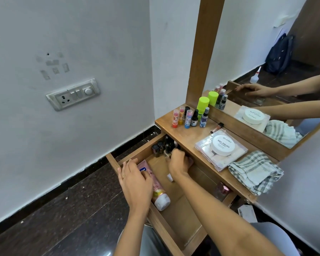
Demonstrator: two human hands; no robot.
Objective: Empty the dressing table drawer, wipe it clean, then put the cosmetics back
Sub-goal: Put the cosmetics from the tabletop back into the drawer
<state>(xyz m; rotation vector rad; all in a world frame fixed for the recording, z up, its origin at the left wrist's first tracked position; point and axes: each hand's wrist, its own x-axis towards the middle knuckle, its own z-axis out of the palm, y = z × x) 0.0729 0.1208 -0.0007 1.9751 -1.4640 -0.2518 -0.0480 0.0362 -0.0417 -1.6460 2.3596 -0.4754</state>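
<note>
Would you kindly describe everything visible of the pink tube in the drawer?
The pink tube looks like soft plastic, with a wide white cap at the near end and a blue label patch near the far end. It lies flat in the open drawer, along its front wall. The left hand rests across its far half.

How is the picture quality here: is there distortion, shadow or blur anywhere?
Head view: wide-angle distortion slants the mirror frame; light is soft; the back of the drawer, under the top, lies in shadow, dimming the bottles there; the right hand looks slightly blurred.
</note>
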